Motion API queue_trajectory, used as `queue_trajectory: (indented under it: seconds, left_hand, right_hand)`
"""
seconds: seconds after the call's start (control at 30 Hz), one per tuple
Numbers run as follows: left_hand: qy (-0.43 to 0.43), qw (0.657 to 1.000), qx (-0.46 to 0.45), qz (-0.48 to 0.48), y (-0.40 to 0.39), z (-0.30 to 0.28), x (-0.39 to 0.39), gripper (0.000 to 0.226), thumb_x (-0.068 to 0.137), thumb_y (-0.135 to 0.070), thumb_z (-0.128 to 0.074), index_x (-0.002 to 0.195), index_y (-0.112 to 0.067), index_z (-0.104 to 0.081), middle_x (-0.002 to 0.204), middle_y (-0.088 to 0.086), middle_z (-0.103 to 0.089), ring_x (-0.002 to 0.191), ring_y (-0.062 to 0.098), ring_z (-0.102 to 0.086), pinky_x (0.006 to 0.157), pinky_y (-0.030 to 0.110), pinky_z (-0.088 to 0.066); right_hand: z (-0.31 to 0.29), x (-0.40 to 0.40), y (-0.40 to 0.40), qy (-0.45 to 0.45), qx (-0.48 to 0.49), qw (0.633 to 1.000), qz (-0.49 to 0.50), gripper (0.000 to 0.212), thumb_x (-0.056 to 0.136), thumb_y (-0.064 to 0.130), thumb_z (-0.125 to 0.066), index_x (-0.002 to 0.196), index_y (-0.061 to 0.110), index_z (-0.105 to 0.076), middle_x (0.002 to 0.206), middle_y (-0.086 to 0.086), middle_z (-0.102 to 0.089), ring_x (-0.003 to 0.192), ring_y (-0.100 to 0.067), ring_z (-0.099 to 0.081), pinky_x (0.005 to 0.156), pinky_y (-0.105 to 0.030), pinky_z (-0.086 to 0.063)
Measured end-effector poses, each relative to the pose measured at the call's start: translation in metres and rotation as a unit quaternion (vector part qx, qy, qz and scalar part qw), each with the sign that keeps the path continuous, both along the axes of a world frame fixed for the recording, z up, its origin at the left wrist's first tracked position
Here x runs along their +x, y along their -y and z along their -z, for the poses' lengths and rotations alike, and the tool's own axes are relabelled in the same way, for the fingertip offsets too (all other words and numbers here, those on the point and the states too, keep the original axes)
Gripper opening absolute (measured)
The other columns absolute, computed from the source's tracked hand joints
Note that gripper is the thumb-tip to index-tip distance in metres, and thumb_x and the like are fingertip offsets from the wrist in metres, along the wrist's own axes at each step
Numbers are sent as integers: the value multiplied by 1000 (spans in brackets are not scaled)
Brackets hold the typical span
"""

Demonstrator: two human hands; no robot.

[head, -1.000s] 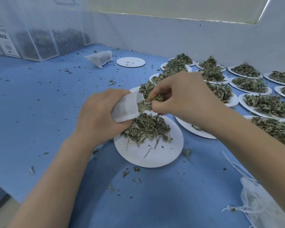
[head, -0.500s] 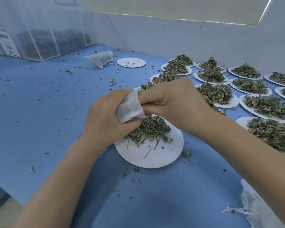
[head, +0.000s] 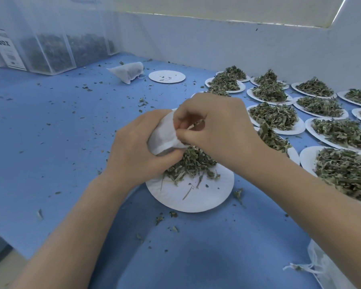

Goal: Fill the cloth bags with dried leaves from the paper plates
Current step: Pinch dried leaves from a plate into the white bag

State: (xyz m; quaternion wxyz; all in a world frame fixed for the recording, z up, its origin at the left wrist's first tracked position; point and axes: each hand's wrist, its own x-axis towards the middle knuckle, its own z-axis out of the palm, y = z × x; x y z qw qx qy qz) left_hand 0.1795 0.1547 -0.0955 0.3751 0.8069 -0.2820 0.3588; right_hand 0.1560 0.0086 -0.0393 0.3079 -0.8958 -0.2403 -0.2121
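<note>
Both forearms reach in from the near edge and meet above the nearest paper plate (head: pixel 193 197). The left hand (head: pixel 138 151) is curled around a small white cloth bag (head: pixel 165 134), gripping its body with the mouth turned toward the other hand. The right hand (head: pixel 215 130) is bent at the knuckles, its fingertips (head: pixel 180 125) pinched at the bag's mouth; whether they hold leaves cannot be seen. The bag hangs just above the heap of dried leaves (head: pixel 190 163) on the far half of that plate, whose near half is almost bare. To the right, rows of further plates heaped with leaves (head: pixel 273 116) crowd close to the right forearm. An empty plate (head: pixel 167 76) and a filled bag (head: pixel 127 71) lie well apart toward the back, near clear boxes (head: pixel 50 53) against the wall. The blue worktop (head: pixel 50 132) on the left is open, scattered with crumbs. More white bags (head: pixel 325 270) lie at the near right corner.
</note>
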Motion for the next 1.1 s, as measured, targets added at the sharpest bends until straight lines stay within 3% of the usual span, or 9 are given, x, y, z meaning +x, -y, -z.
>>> queue_trajectory:
  seconds: [0.1, 0.2, 0.3, 0.37, 0.5, 0.67, 0.83, 0.93, 1.1]
  left_hand:
    - [26, 1000, 3, -12, 0, 0, 0, 42, 70, -35, -62, 99, -5, -66, 84, -14, -55, 74, -2, -48, 67, 8, -38]
    - [29, 999, -3, -16, -2, -1, 0, 40, 68, -32, -61, 99, -7, -66, 85, -11, -58, 75, 10, -55, 67, 25, -45]
    - [2, 1000, 3, -17, -6, -3, 1, 50, 63, -31, -70, 108, -12, -62, 89, -15, -60, 78, 17, -60, 69, 33, -50]
    - [-48, 998, 8, -32, -9, -4, 2, 61, 57, -32, -74, 114, -19, -55, 85, -23, -58, 78, 17, -61, 70, 35, -51]
    - [-41, 997, 40, -56, -16, -6, 6, 51, 59, -44, -63, 106, -28, -54, 83, -22, -56, 73, 21, -60, 67, 33, -47]
    - [-19, 991, 66, -119, -30, -2, 14, 41, 64, -27, -67, 101, -11, -66, 86, 0, -66, 74, 27, -59, 73, 30, -40]
    - [-33, 989, 57, -129, -33, 2, 19, 41, 64, -24, -69, 103, -13, -64, 89, -1, -66, 75, 27, -60, 75, 35, -44]
    - [-33, 990, 53, -126, -33, 1, 19, 40, 64, -24, -69, 102, -12, -64, 87, -1, -66, 75, 25, -59, 73, 36, -45]
    - [-47, 990, 54, -120, -33, 2, 18, 40, 64, -26, -68, 102, -14, -64, 88, -2, -65, 78, 27, -59, 74, 37, -46]
  right_hand:
    - [0, 2, -5, -13, -60, 997, -36, 14, 80, 15, -65, 70, 25, -68, 60, 12, -53, 67, -9, -49, 60, -18, -34]
    - [-2, 4, -10, -20, -132, 989, -59, 39, 86, 18, -52, 55, 36, -39, 47, 8, -36, 49, -14, -34, 52, -19, -26]
    - [-4, 3, -4, -58, -97, 990, -82, 26, 83, 11, -57, 78, 35, -66, 56, 15, -54, 56, -4, -51, 60, -14, -38]
    - [-6, 1, 0, -88, -40, 992, -79, 30, 78, 8, -60, 96, 28, -74, 74, 10, -70, 74, -5, -65, 73, -24, -50]
    - [-7, 1, 6, -117, 4, 991, -70, 23, 76, 10, -69, 93, 24, -76, 84, 2, -75, 82, -8, -68, 82, -32, -52]
    - [-5, 6, 20, -118, 62, 990, -53, 10, 76, 26, -76, 86, 26, -75, 78, 11, -73, 75, 1, -65, 77, -14, -51]
    - [8, 11, 13, -128, -208, 969, -23, 31, 81, 43, -67, 107, 26, -66, 98, 11, -58, 71, 6, -47, 68, -13, -35]
    - [19, 8, -1, -140, -281, 947, -61, 44, 85, 42, -61, 127, 29, -54, 119, 5, -45, 71, 2, -37, 70, -11, -24]
    - [28, 6, -13, -134, -380, 913, -66, 43, 89, 29, -52, 132, 27, -51, 125, -1, -43, 98, -19, -52, 89, -32, -46]
